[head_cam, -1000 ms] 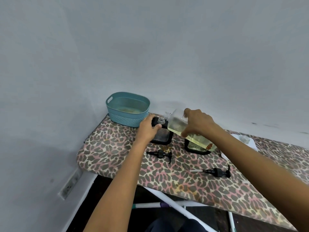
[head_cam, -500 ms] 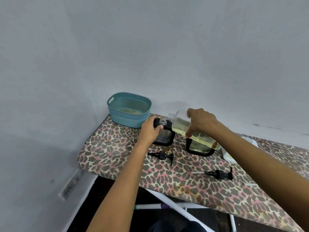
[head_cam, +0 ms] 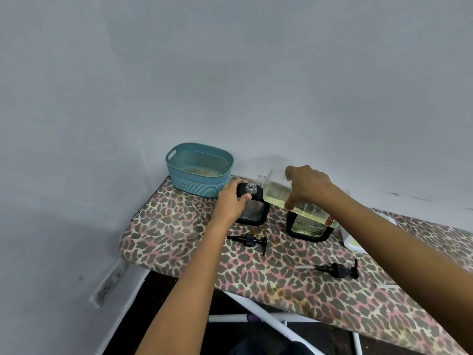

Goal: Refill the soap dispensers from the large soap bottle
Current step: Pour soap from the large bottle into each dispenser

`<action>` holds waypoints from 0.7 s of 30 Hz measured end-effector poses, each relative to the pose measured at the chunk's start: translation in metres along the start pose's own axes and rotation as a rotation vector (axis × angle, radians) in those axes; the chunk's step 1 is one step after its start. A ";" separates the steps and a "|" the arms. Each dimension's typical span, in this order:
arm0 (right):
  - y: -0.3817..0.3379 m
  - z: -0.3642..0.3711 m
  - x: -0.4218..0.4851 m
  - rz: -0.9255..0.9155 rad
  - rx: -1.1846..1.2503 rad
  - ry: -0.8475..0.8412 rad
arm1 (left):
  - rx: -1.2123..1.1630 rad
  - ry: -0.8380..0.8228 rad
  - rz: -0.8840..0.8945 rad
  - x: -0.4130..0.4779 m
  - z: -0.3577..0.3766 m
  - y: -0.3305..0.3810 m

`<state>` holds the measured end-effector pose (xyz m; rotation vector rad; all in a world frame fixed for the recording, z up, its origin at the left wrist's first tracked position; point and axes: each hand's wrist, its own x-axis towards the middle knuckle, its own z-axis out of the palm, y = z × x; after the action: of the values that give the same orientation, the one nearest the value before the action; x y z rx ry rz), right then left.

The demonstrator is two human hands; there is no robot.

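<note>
– Yellow soap [head_cam: 277, 198], where?
– In the large soap bottle [head_cam: 275, 179], tilted, gripped by the right hand [head_cam: 307, 187], mouth just beside the open neck of 1 dispenser [head_cam: 253, 211].
– Left hand [head_cam: 231, 201]?
– Curled round that dispenser.

The large soap bottle [head_cam: 275, 194], clear and part full of pale yellow liquid, is tipped almost flat in the right hand [head_cam: 308, 187], its mouth just beside the open threaded neck of the left soap dispenser [head_cam: 253, 213] (square, black-framed, upright). The right soap dispenser [head_cam: 305, 228] stands under the bottle's base. The left pump [head_cam: 249, 239] and the right pump [head_cam: 337, 269] lie unscrewed on the ironing board [head_cam: 179, 239].
</note>
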<state>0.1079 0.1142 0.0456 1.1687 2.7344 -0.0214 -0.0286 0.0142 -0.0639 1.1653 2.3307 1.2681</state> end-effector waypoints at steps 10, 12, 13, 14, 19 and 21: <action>-0.002 -0.003 0.001 -0.009 -0.038 -0.006 | -0.003 0.006 0.007 0.000 0.001 -0.001; -0.003 -0.003 0.001 -0.010 -0.040 -0.010 | -0.007 0.005 0.005 0.000 0.001 -0.002; -0.003 -0.003 0.001 -0.011 -0.041 -0.012 | -0.008 0.004 0.003 0.000 0.001 -0.002; -0.004 -0.003 0.001 -0.012 -0.042 -0.013 | -0.010 0.003 0.002 0.000 0.001 -0.002; -0.004 -0.005 0.000 -0.012 -0.049 -0.016 | -0.012 0.002 0.004 0.000 0.001 -0.002; -0.004 -0.005 0.000 -0.013 -0.053 -0.014 | -0.017 0.000 0.004 0.000 0.001 -0.002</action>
<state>0.1038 0.1117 0.0502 1.1320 2.7126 0.0411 -0.0296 0.0142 -0.0663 1.1658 2.3145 1.2865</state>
